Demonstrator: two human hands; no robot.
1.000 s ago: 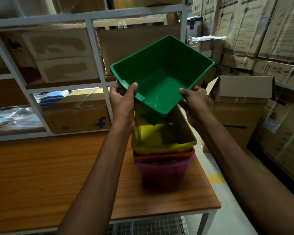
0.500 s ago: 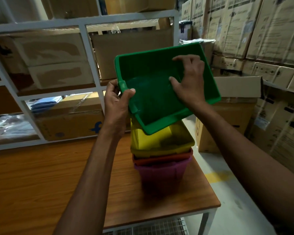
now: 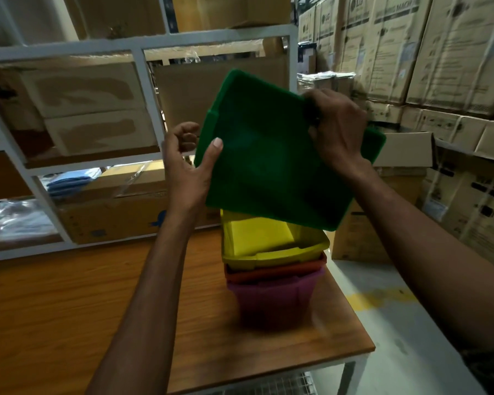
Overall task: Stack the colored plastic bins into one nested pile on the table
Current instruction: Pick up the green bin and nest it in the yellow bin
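Your two forearms come bare into view, with no sleeve, watch or band on them. Your left hand and right hand are ungloved, the left thumbnail trimmed short and pale.

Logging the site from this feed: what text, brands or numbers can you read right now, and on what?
"LG": logo on the stacked cartons at upper right, legible on two of them.
Smaller print on the same cartons: too blurred to read.
Blue mark on the box on the shelf behind the table: partly hidden by the left forearm, unreadable.
Dark print on the cartons at far right: blurred.
Green bin, yellow bin: no text visible.
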